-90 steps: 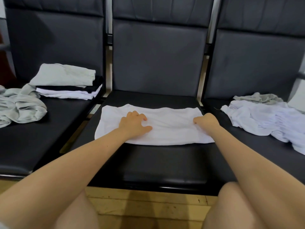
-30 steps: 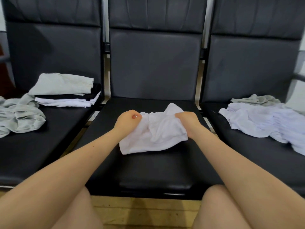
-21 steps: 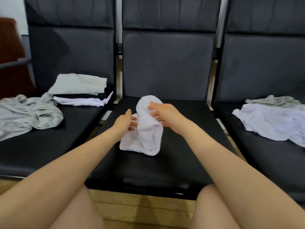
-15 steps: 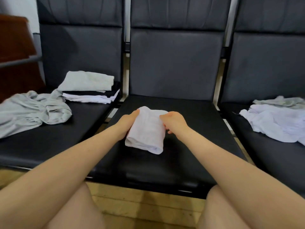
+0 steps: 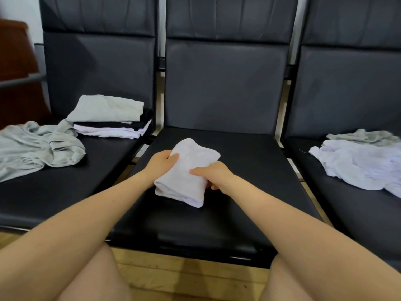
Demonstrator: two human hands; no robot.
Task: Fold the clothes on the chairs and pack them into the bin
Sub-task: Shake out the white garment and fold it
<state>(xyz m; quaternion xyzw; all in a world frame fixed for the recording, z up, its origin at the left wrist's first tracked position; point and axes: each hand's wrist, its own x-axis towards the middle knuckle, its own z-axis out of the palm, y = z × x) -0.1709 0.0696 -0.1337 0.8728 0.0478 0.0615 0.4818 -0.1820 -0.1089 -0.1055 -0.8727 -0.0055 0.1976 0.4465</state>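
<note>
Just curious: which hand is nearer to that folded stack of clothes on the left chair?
Left. The left hand grips the white bundle's side facing the folded stack; the right hand grips its far side, farther away.

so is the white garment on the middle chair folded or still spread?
Folded. The white garment is a compact layered bundle, its stacked edges showing at the near end, gripped by the left hand and right hand.

We see three black chairs: the middle seat (image 5: 217, 213) bears a folded white garment (image 5: 191, 170), a folded stack (image 5: 108, 118) at ten o'clock, loose white clothes (image 5: 358, 166) at three.
</note>
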